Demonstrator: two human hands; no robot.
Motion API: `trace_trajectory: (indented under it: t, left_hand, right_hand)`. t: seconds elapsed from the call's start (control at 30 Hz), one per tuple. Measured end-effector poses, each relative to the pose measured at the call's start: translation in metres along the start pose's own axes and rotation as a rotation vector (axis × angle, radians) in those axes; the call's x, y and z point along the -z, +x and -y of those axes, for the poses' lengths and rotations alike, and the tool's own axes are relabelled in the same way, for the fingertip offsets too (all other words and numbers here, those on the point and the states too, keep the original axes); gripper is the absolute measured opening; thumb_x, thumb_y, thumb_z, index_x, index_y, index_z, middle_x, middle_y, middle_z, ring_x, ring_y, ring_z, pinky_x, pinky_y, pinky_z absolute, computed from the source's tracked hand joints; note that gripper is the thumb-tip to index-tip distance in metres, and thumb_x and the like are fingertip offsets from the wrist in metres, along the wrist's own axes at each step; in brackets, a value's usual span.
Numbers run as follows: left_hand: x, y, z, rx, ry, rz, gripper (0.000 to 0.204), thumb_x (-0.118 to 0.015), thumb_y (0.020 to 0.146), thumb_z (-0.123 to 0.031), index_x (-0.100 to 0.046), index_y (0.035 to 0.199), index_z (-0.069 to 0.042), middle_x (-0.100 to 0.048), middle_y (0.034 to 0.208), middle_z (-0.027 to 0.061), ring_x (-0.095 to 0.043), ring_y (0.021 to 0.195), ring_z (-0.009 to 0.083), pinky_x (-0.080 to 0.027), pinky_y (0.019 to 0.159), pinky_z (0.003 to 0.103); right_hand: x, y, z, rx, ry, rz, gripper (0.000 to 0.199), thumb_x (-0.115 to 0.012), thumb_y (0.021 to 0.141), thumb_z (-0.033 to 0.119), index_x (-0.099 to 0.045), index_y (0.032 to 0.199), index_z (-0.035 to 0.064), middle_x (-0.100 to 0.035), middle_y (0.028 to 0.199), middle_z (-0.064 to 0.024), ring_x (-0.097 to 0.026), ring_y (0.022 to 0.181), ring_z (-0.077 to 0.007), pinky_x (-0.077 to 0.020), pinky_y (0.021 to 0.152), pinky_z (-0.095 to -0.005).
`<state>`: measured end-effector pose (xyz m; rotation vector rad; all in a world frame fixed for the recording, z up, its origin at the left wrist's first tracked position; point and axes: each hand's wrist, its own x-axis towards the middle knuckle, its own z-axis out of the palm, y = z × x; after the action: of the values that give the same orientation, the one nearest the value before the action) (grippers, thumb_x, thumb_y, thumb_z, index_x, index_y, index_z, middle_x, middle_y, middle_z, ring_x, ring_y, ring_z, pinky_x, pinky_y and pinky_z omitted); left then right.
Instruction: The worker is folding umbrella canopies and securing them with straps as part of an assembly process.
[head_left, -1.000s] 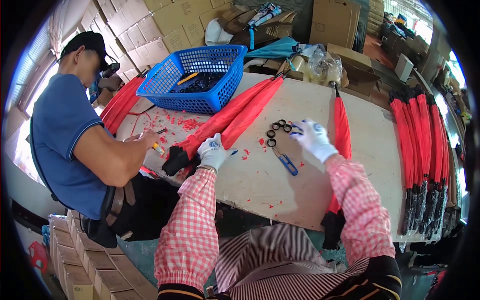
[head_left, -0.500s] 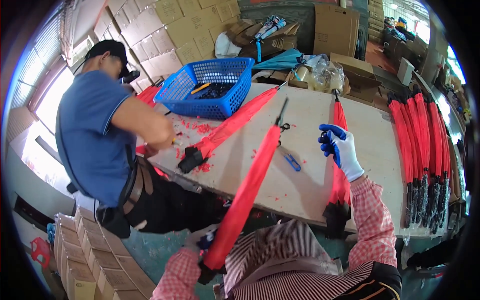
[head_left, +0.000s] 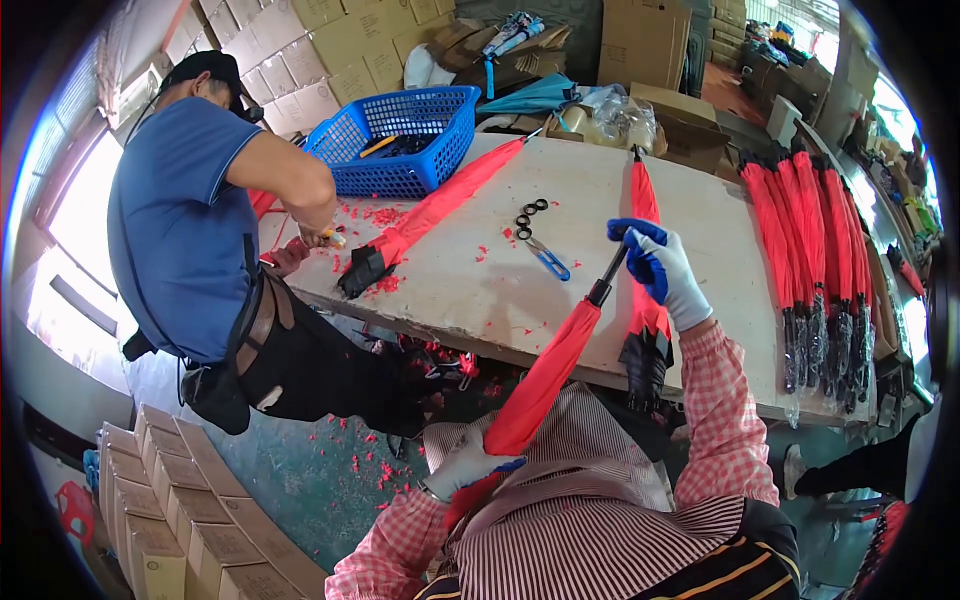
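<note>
A closed red umbrella (head_left: 550, 375) slants across my lap, its dark metal tip pointing up and away to the right. Wrapped round its canopy at the lower part is my left hand (head_left: 468, 465), in a white glove with blue palm coating. My right hand (head_left: 668, 275), gloved alike, has its fingers curled together at the umbrella's tip; whatever they pinch is too small to make out. Behind that hand another red umbrella (head_left: 646, 195) lies on the table, its black end toward me. Several black rings (head_left: 525, 220) and small blue-handled thread snips (head_left: 552, 262) lie on the tabletop.
A blue basket (head_left: 455, 140) of dark small parts stands on the table (head_left: 590, 180), beside another red umbrella (head_left: 440, 205). Bundled red umbrellas (head_left: 815, 240) lie at the right. At the left a co-worker (head_left: 190, 230) leans over the table. Cartons (head_left: 190, 500) are stacked on the floor.
The held umbrella has swung rightward, its tip now meeting my right hand. My left hand has moved right and up with it. The rings on the table are now uncovered.
</note>
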<state>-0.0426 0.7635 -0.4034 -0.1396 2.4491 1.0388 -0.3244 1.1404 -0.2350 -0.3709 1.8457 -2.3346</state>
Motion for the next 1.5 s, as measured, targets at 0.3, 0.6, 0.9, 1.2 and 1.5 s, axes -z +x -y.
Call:
trace_trajectory:
  t: [0.3,0.6,0.9,1.2,1.5]
  left_hand:
    - [0.003,-0.053,-0.031,0.078,-0.186,0.008,0.111,-0.089,0.079,-0.06,-0.043,0.158,0.003,-0.063,0.146,0.0275,-0.067,0.131,0.0389,-0.054,0.108,0.042]
    - [-0.006,-0.038,-0.066,-0.126,-0.494,0.27,0.075,-0.09,0.085,-0.036,-0.06,0.144,0.0,-0.073,0.131,0.0159,-0.072,0.119,0.0293,-0.057,0.1,0.039]
    - [0.013,-0.057,-0.102,-0.218,-0.053,-0.067,0.072,-0.091,0.084,-0.041,-0.067,0.139,-0.001,-0.078,0.123,0.0188,-0.076,0.114,0.0285,-0.058,0.1,0.04]
    - [-0.014,-0.062,-0.093,-0.177,0.001,-0.157,0.076,-0.092,0.081,-0.043,-0.068,0.139,-0.001,-0.078,0.123,0.0173,-0.077,0.113,0.0274,-0.058,0.101,0.04]
    - [-0.032,-0.073,-0.093,-0.288,0.033,-0.45,0.062,-0.092,0.078,-0.047,-0.074,0.119,-0.003,-0.078,0.097,0.0188,-0.079,0.094,0.035,-0.061,0.085,0.043]
  right_hand:
    - [-0.057,-0.075,-0.032,-0.071,0.052,0.251,0.039,-0.079,0.099,0.031,-0.075,0.124,0.0002,-0.073,0.093,0.0008,-0.058,0.068,-0.0035,-0.045,0.059,-0.0213]
    - [-0.04,-0.089,-0.014,-0.259,-0.03,0.101,0.043,-0.079,0.1,0.039,-0.074,0.119,0.001,-0.076,0.11,-0.0052,-0.063,0.085,-0.0055,-0.0509,0.075,-0.0219]
    - [-0.037,-0.103,-0.004,0.158,0.147,0.161,0.067,-0.085,0.093,0.032,-0.061,0.146,-0.0019,-0.076,0.111,-0.0048,-0.067,0.087,-0.0117,-0.0533,0.084,-0.025]
    - [-0.042,-0.129,-0.027,0.118,0.252,-0.008,0.078,-0.093,0.084,0.018,-0.058,0.149,-0.0036,-0.075,0.111,-0.0049,-0.073,0.104,-0.0146,-0.0567,0.094,-0.0279]
    - [-0.065,-0.151,-0.009,-0.002,0.168,-0.234,0.075,-0.089,0.085,0.004,-0.055,0.151,-0.0032,-0.075,0.11,-0.0069,-0.07,0.1,-0.0134,-0.0568,0.091,-0.0258]
